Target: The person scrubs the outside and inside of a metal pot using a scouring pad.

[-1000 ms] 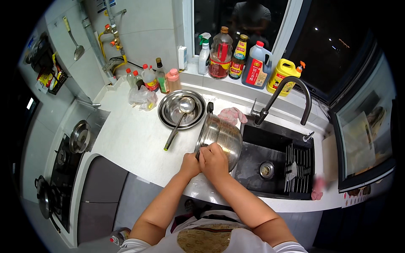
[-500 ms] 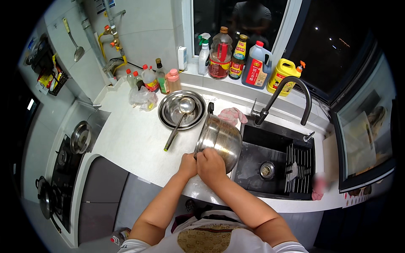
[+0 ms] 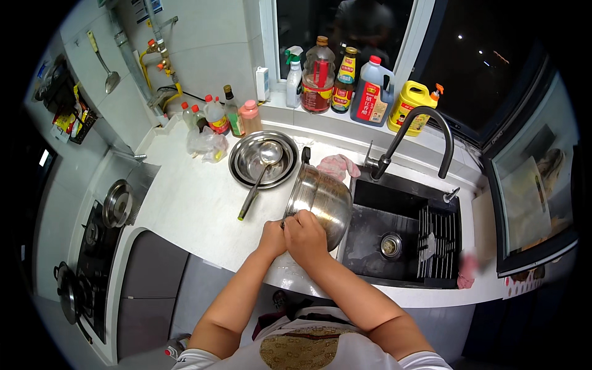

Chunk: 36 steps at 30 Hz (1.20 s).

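Note:
A large stainless steel pot (image 3: 320, 200) lies tipped on the counter at the sink's left edge, its opening facing left and its inside hidden from me. My right hand (image 3: 306, 238) is closed on the near side of the pot, by its handle and rim. Right against it, my left hand (image 3: 272, 239) is closed at the same spot; the fingers cover most of that handle. The pot's far black handle (image 3: 306, 155) points toward the window. To the left, a ladle (image 3: 270, 153) rests in nested steel basins (image 3: 236, 161), its dark handle reaching over the rim.
The black sink (image 3: 370, 253) with a drying rack (image 3: 439, 243) and faucet (image 3: 445, 148) is on the right. A pink cloth (image 3: 338, 166) lies behind the pot. Bottles (image 3: 317, 77) line the sill; a stove (image 3: 94, 277) stands at left. An open window pane (image 3: 530, 185) juts in.
Both hands keep their grip and the pot stays tipped. Only a slight shift of the whole view shows, with the hands a little higher in the picture.

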Each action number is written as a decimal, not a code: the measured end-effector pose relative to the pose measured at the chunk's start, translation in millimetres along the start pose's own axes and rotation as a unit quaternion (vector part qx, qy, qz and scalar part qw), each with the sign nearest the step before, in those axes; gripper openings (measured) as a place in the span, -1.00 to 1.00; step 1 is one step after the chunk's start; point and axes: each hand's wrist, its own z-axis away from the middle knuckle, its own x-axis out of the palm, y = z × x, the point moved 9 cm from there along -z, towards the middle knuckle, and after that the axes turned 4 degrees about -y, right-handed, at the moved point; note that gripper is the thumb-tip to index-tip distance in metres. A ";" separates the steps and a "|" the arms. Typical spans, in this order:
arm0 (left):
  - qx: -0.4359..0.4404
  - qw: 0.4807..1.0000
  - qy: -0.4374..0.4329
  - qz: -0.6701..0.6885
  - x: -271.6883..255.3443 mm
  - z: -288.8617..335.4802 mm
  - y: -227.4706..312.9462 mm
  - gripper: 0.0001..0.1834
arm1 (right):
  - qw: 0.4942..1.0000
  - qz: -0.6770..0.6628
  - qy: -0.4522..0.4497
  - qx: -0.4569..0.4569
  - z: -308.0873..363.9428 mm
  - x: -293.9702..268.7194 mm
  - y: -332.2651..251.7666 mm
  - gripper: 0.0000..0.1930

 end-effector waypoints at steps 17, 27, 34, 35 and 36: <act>-0.060 0.978 -0.130 0.149 -27.0 -7.0 2.9 -0.41 | 0.940 -0.006 -0.285 -0.189 -41.3 -13.2 6.5 -0.83; -0.086 0.991 -0.017 0.101 -34.3 -3.7 -6.2 -0.31 | 0.958 0.004 -0.218 -0.187 -56.9 -6.9 10.1 -0.70; -0.090 0.964 0.140 0.208 -40.8 25.4 -2.9 -0.61 | 0.973 0.009 -0.159 -0.170 -30.4 -13.7 2.8 -0.62; -0.083 0.963 0.140 0.216 -41.5 26.6 -1.0 -0.62 | 0.967 0.015 -0.177 -0.183 -25.8 -12.3 2.1 -0.63; -0.075 0.962 0.141 0.222 -42.8 27.0 0.7 -0.63 | 0.961 0.021 -0.193 -0.198 -23.5 -10.7 1.1 -0.64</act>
